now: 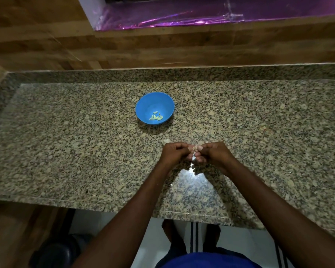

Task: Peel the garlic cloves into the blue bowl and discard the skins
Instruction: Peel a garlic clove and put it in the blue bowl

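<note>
Both hands, left [175, 154] and right [211, 154], pinch a small, light, papery-skinned pale garlic clove [195, 148], likely slippery once bared, best gripped at its ends.

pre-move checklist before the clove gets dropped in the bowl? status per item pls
1. Clove held: left hand and right hand both pinch the garlic clove between them. ok.
2. Skin fully off: fingers cover most of it. cannot tell.
3. Blue bowl upright on the granite counter, mouth unobstructed. ok.
4. Bowl holds only peeled cloves, no skin visible. ok.
5. Hands above the bowl: they are nearer the person, over bare counter. not ok.
6. Spot for skins: none identifiable. cannot tell.
</note>
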Action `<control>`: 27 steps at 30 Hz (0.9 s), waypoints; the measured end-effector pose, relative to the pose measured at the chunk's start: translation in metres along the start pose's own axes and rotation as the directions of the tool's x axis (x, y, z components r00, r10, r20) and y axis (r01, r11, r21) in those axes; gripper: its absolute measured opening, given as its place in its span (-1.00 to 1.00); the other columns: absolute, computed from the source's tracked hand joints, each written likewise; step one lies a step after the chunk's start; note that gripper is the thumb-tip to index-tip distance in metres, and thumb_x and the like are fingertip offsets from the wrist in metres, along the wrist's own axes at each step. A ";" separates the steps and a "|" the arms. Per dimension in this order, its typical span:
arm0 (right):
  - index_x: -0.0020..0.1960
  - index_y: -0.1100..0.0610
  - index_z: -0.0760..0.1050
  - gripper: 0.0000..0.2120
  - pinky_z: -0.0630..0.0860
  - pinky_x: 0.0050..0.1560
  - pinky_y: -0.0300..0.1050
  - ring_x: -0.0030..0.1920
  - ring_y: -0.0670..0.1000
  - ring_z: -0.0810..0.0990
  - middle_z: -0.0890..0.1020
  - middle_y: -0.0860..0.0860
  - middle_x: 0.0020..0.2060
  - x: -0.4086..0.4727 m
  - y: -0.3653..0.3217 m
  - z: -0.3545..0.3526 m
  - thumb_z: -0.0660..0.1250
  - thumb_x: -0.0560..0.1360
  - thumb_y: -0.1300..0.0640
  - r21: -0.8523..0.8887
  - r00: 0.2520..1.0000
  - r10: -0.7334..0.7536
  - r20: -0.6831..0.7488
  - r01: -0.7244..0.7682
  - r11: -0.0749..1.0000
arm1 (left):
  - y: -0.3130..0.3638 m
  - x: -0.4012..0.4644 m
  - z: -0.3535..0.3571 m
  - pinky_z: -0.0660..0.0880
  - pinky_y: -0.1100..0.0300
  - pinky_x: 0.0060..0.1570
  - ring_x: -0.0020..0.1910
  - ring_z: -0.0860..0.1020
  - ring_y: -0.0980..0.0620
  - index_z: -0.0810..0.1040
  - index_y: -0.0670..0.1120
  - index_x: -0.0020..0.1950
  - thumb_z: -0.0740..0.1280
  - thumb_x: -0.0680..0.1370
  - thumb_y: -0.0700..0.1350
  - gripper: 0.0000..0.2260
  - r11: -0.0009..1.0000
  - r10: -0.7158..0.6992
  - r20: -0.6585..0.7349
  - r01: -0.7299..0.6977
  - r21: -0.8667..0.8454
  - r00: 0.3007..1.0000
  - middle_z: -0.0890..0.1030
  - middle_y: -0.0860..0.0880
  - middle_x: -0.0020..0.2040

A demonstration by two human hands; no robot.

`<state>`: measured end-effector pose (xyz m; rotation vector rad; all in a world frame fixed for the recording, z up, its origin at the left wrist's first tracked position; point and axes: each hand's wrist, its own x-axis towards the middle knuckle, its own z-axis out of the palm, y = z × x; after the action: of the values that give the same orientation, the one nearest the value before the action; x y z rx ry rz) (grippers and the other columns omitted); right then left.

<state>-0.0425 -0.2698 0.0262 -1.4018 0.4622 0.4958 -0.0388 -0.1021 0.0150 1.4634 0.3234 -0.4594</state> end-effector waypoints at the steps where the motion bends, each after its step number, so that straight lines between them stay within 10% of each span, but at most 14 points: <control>1: -0.04 0.42 0.57 -0.87 0.61 -0.37 -0.20 -0.45 0.01 0.62 0.67 0.20 -0.31 0.001 0.001 0.000 0.34 0.57 0.32 0.000 1.000 0.005 -0.001 -0.005 1.000 | -0.001 0.001 0.000 0.58 0.31 -0.28 -0.36 0.63 0.10 0.64 -0.35 0.07 0.40 0.54 -0.32 -0.86 1.000 -0.007 0.001 0.007 -0.001 1.000 0.69 -0.13 -0.24; 16: -0.15 0.31 0.60 -0.96 0.66 -0.27 0.11 -0.41 0.15 0.63 0.65 0.31 -0.35 0.009 0.009 0.002 0.44 0.46 0.39 -0.218 0.995 -0.066 -0.074 0.048 0.975 | -0.012 0.012 0.001 0.51 0.20 -0.40 -0.47 0.50 -0.02 0.65 -0.31 -0.13 0.45 0.54 -0.17 -0.81 0.987 0.004 -0.133 0.017 0.158 0.991 0.60 -0.19 -0.38; 21: -0.21 0.10 0.73 -0.95 0.61 -0.20 -0.13 -0.32 -0.01 0.68 0.69 0.02 -0.39 0.017 0.017 0.000 0.56 0.36 0.22 -0.692 0.959 -0.269 -0.094 0.132 0.710 | -0.019 0.011 -0.004 0.50 0.21 -0.40 -0.49 0.54 0.01 0.69 -0.18 -0.23 0.39 0.47 -0.28 -0.88 0.923 0.057 -0.135 -0.001 0.385 0.989 0.64 -0.16 -0.41; 27: -0.19 0.08 0.75 -0.92 0.44 -0.36 -0.37 -0.35 -0.16 0.59 0.72 0.00 -0.32 0.009 0.025 0.001 0.49 0.43 0.21 -0.792 0.938 -0.346 0.021 0.226 0.567 | -0.031 0.006 -0.015 0.54 0.28 -0.34 -0.46 0.56 0.13 0.70 -0.15 -0.23 0.34 0.46 -0.36 -0.81 0.792 0.198 -0.078 -0.113 0.599 0.977 0.64 -0.02 -0.40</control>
<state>-0.0495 -0.2654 0.0010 -2.3497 0.0837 0.3320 -0.0475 -0.0894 -0.0166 2.1292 0.1653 -0.3359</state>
